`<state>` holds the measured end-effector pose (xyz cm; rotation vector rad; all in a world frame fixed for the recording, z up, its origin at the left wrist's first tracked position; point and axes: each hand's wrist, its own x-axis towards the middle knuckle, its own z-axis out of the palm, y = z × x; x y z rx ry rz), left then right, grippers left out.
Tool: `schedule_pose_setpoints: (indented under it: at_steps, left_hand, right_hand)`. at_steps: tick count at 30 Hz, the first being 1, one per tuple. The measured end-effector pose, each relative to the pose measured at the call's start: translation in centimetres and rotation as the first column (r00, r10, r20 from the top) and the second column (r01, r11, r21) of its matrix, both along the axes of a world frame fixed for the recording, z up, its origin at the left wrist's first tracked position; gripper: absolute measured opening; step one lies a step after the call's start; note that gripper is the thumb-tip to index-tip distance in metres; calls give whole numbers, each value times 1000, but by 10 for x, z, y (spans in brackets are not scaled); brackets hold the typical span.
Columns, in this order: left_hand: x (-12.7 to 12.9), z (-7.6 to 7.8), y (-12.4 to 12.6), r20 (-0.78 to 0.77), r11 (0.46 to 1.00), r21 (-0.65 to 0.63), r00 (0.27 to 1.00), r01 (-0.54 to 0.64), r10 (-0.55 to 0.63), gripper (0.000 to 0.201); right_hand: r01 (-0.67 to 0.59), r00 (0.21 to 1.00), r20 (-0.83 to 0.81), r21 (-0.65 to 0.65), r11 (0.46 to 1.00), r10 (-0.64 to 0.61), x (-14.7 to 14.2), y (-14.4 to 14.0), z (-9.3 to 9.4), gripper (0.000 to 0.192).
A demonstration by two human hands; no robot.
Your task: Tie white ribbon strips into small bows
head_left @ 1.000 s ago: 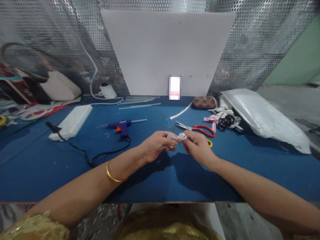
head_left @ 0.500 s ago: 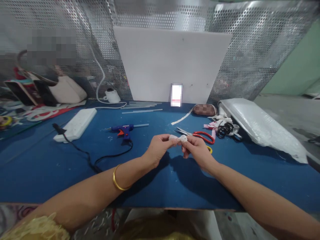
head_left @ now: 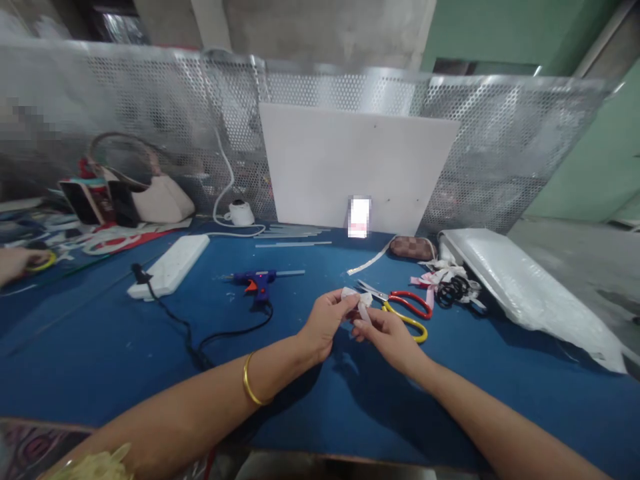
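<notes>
Two forearms reach forward, meeting above the blue table top (head_left: pixel 100 347); left hand (head_left: pixel 327 320) and right hand (head_left: pixel 385 333) both pinch a small white lace ribbon piece (head_left: pixel 357 298) beside red-and-yellow-handled scissors (head_left: pixel 405 310).

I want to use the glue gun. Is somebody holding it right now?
No, the glue gun lies alone on the blue table.

I see a blue worktop (head_left: pixel 100 353) fenced by a perforated metal screen (head_left: pixel 500 153), with a white board (head_left: pixel 350 167) leaning against it. Behind rise a grey concrete wall (head_left: pixel 325 30) and a green wall (head_left: pixel 590 167); grey floor (head_left: pixel 575 253) shows at right.
</notes>
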<state>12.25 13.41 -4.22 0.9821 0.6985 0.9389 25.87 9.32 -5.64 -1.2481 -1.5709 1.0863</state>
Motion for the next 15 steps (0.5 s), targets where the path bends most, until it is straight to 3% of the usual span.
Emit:
schedule_pose_setpoints:
  at_steps: [5, 11, 15]
  left_hand:
    - [-5, 28, 10, 18, 998, 33, 999, -50, 50, 27]
    - [-1, 55, 29, 2, 990, 32, 991, -135, 135, 26]
    - [8, 61, 44, -12, 973, 68, 975, -221, 223, 30]
  right_hand:
    - [148, 976, 142, 139, 979, -168, 22, 9, 35, 28]
    - [101, 990, 77, 191, 976, -118, 20, 38, 90, 26]
    - [127, 992, -11, 192, 973, -127, 16, 59, 103, 23]
